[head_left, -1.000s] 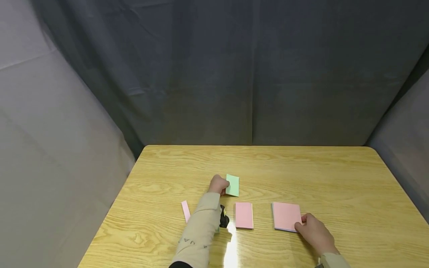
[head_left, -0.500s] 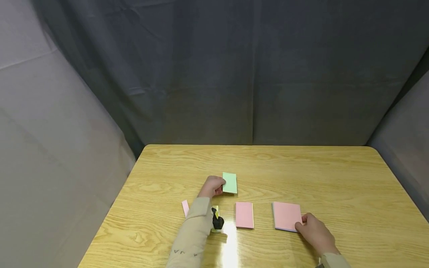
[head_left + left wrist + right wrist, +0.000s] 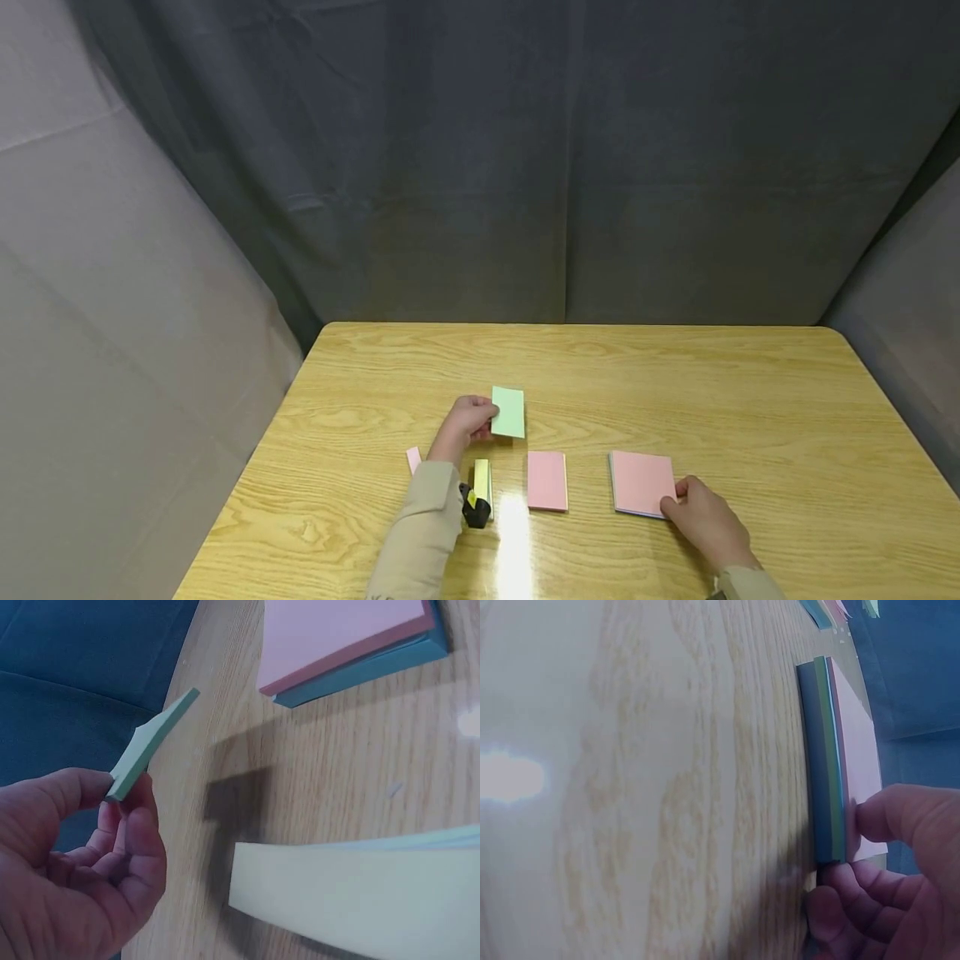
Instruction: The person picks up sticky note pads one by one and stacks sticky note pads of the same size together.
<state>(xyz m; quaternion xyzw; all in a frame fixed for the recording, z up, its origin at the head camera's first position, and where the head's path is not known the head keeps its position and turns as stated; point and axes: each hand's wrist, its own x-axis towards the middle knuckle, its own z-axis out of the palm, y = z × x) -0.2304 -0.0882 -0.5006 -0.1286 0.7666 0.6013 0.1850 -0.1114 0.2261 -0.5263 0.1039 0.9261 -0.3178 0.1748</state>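
My left hand [image 3: 465, 422] pinches a light green sticky note pad [image 3: 509, 412] between thumb and fingers, above the table. In the left wrist view this pad [image 3: 152, 742] is seen edge-on, its sheets bending a little apart at the far side. At the right, my right hand [image 3: 705, 521] holds the near right corner of a square sticky note stack [image 3: 641, 482], thumb on its pink top. The right wrist view shows blue and green layers under the pink in that stack [image 3: 829, 765], which sits on the table.
Between the hands lies a smaller pink-topped sticky note stack [image 3: 547, 481], with a blue-green pad [image 3: 367, 671] beneath. Left of it is a narrow yellow pad [image 3: 482, 475] on a paler one, partly behind the wrist camera [image 3: 476, 510]. A pink strip [image 3: 413, 459] is partly hidden by the left arm.
My left hand has drawn slightly leftward with the green pad, and the arm's shift uncovers the yellow pad. The right hand and its stack stay put.
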